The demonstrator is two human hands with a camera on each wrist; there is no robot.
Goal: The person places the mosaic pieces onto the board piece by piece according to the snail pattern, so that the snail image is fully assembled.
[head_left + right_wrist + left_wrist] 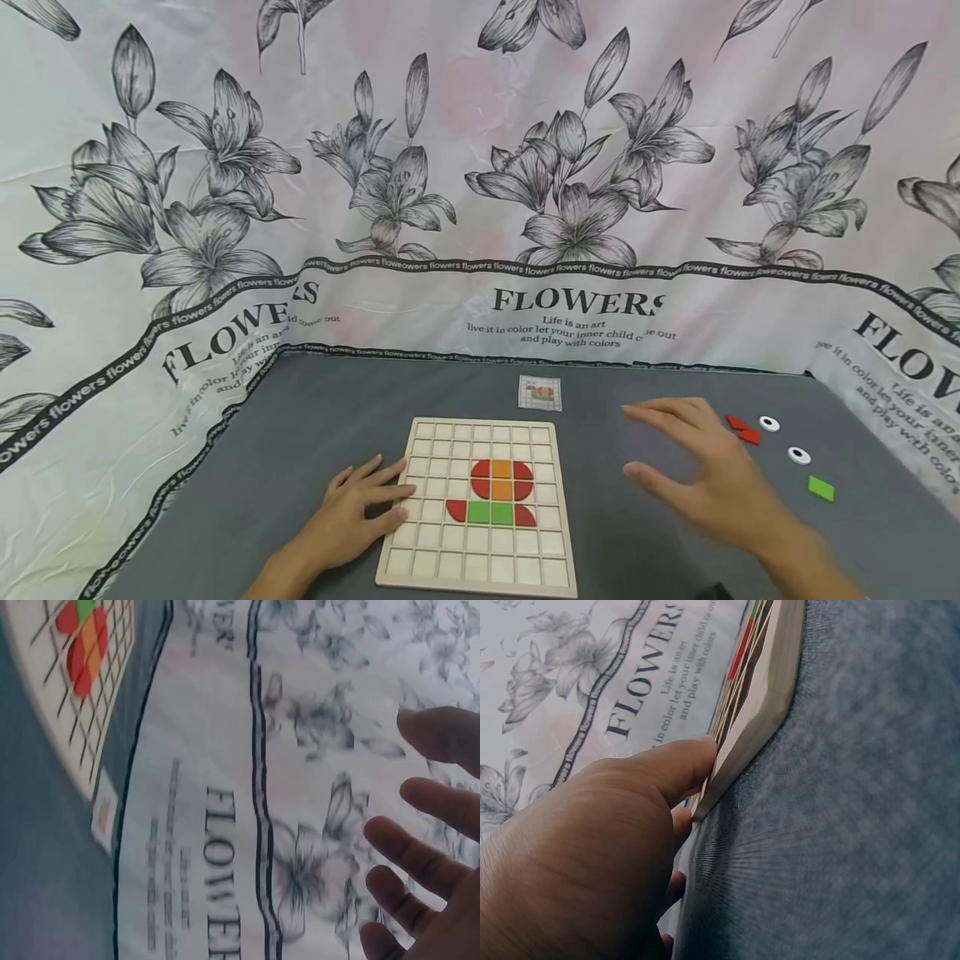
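A wooden grid board (442, 537) lies on the grey table. Orange squares (502, 479) with red rounded pieces (480, 469) on both sides form a shape on it. Below them, green squares (490, 512) sit in a row between two more red pieces. My left hand (348, 517) rests at the board's left edge, its fingertips touching the rim; the left wrist view shows a digit against the wooden side (757, 712). My right hand (705, 475) is in the air right of the board, fingers spread from the thumb, holding nothing.
Behind the board lies a small pattern card (539, 393). Right of my right hand are red pieces (742, 428), two white discs with dark centres (799, 456) and a green square (821, 488). A flower-printed cloth (420, 308) stands around the table's back and sides.
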